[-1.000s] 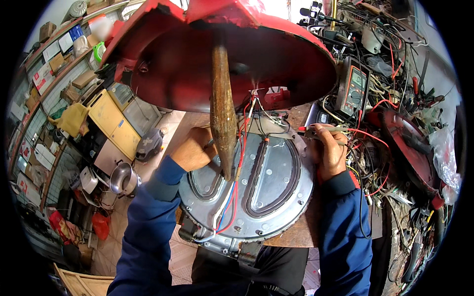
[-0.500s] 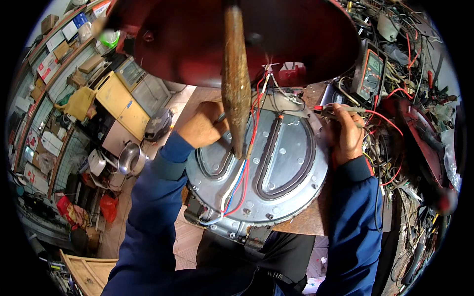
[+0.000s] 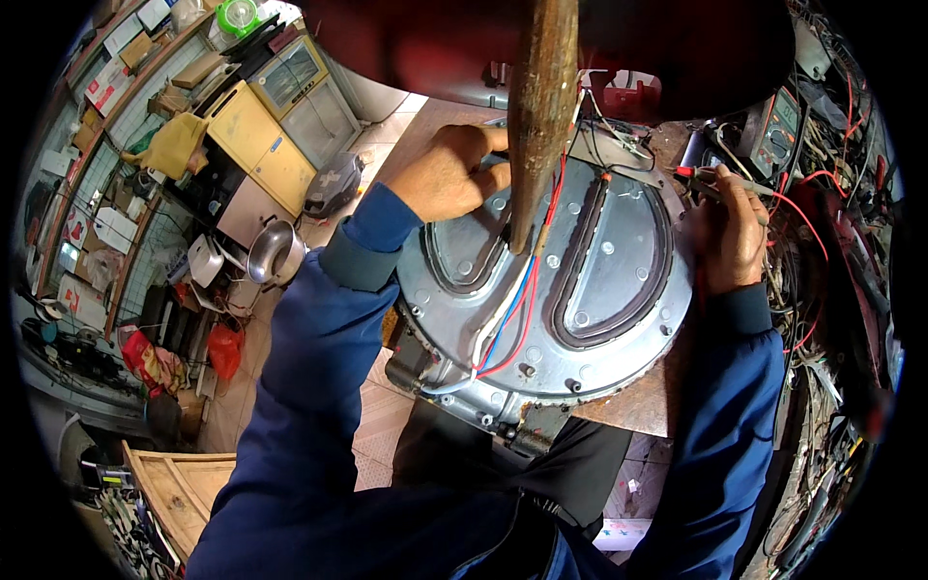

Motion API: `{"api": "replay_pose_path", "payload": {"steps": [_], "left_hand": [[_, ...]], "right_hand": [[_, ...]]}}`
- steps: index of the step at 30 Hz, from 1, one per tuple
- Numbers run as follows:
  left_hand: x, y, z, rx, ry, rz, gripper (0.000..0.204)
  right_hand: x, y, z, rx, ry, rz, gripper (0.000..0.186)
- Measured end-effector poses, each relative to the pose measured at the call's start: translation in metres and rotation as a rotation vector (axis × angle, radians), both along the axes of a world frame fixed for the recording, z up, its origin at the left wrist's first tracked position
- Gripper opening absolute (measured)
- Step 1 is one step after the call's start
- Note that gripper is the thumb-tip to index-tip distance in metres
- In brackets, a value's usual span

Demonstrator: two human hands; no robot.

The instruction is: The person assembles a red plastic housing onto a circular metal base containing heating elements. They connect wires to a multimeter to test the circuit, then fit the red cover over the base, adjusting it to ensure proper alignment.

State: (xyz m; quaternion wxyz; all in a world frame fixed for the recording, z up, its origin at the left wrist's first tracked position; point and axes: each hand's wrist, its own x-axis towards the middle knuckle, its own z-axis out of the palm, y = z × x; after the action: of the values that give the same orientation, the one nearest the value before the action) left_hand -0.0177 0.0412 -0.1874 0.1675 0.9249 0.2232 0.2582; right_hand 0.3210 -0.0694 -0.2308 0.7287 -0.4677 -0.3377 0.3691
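Observation:
A round grey metal appliance base (image 3: 619, 271) lies over my lap, with dark curved heating tubes (image 3: 628, 333) on it. Red, blue and white wires (image 3: 522, 300) run across its middle. My left hand (image 3: 449, 176) is closed at the base's far left edge; what its fingers hold, if anything, is hidden. Beyond the far right edge, my right hand (image 3: 737, 232) grips a red-tipped test probe (image 3: 710, 176), from which a red lead (image 3: 804, 220) trails. Close in front of the view, a brown tapered rod (image 3: 543, 116) points down and hides part of the base.
A dark red shell (image 3: 416, 48) stands upright behind the base. A multimeter (image 3: 776, 130) sits at the far right among heaped cables and parts. Under the base is a brown board (image 3: 638, 401). On the left are a steel pot (image 3: 275, 253), yellow cabinet (image 3: 261, 145) and loaded shelves (image 3: 106, 174).
The whole view has shifted, so the base and both hands appear farther right and higher. My left hand stays closed by the far left edge; my right hand still grips the probe.

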Motion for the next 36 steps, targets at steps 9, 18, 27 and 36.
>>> {"api": "replay_pose_path", "payload": {"steps": [9, 18, 27, 36], "left_hand": [[0.000, 0.001, -0.002, 0.025, -0.057, 0.009, 0.028], [0.000, -0.001, 0.000, 0.031, -0.034, 0.020, 0.030], [0.001, -0.001, 0.002, -0.014, 0.001, 0.041, 0.029], [0.000, 0.001, -0.002, -0.017, -0.040, 0.020, 0.029]], "right_hand": [[-0.001, 0.004, 0.001, -0.006, -0.015, -0.048, 0.030], [-0.002, 0.003, 0.002, -0.003, -0.014, -0.039, 0.027], [-0.008, 0.001, 0.007, -0.001, -0.028, -0.073, 0.029], [-0.004, -0.001, 0.007, -0.004, -0.039, -0.008, 0.030]]}}
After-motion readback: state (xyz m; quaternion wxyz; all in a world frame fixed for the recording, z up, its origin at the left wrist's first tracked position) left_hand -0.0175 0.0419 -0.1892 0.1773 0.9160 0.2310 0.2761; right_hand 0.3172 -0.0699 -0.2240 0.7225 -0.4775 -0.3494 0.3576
